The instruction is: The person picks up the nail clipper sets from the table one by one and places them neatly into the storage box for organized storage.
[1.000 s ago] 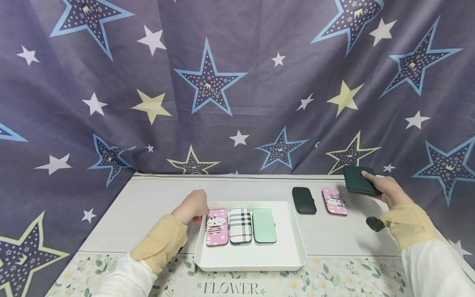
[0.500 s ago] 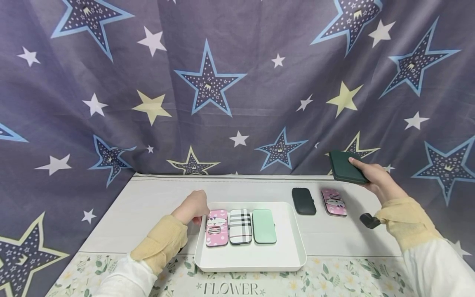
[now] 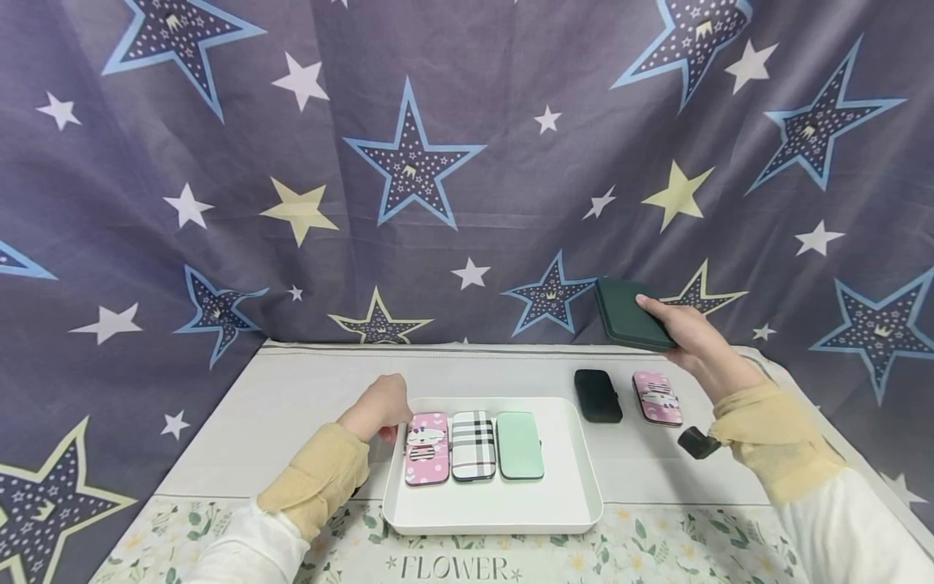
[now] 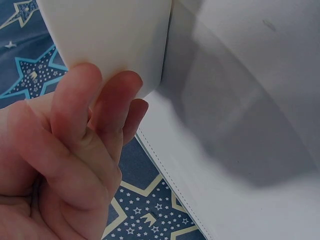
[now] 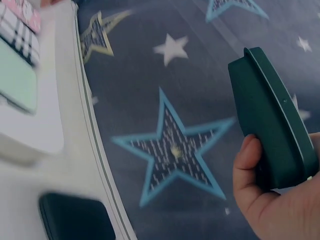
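Observation:
My left hand [image 3: 379, 405] holds the left rim of a white tray [image 3: 496, 511]; in the left wrist view its bent fingers [image 4: 117, 100] touch the tray's outer wall. Inside the tray lie, from left to right, a pink patterned case [image 3: 427, 450], a plaid case [image 3: 473, 446] and a mint green case [image 3: 520, 446]. Raised above the table, right of the tray, is a squarish dark green case [image 3: 631, 315]. My right hand [image 3: 693, 337] grips it by its right end, thumb on one face. The right wrist view shows this green case [image 5: 272, 120] edge-on.
Right of the tray, a black case [image 3: 598, 396] and another pink case [image 3: 658, 397] lie on the white table cover [image 3: 306, 438]. A star-patterned curtain [image 3: 467, 203] hangs behind the table. The tray's right part has bare floor.
My right hand has lifted the dark green case and carried it left, from beyond the pink case to above the black one. My left hand and the tray have stayed put.

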`<state>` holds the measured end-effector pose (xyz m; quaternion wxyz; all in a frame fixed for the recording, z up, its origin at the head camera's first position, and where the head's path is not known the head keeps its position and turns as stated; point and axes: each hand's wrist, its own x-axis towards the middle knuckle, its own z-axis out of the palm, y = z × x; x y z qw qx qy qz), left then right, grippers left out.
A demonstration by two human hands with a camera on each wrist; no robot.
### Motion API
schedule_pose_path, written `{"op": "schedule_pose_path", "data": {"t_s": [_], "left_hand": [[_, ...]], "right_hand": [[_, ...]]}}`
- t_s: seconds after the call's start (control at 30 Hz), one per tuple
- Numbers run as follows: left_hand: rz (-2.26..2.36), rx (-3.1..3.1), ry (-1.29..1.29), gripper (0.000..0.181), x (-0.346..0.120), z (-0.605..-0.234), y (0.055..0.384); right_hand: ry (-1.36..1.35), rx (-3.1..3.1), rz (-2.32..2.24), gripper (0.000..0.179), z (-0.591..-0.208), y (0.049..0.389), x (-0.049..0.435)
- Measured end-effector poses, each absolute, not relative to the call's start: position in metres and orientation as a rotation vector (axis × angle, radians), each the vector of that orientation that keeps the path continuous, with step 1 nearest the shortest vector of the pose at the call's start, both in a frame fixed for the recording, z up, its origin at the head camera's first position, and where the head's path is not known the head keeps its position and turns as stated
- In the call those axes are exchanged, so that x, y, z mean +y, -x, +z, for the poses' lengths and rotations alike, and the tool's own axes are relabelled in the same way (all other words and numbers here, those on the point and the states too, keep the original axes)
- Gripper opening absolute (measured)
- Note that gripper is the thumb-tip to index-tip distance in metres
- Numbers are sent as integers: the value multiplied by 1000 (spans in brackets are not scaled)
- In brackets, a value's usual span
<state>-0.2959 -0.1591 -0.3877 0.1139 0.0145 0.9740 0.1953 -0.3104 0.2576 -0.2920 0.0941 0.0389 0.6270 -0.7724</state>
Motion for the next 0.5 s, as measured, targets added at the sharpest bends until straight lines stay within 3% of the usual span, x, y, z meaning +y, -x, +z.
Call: {"op": "schedule_pose_path", "data": {"t_s": [0.5], "left_hand": [[567, 2864, -45, 11, -160, -389, 296]], "right_hand": [[29, 1923, -2127, 37, -299, 292, 181]]}}
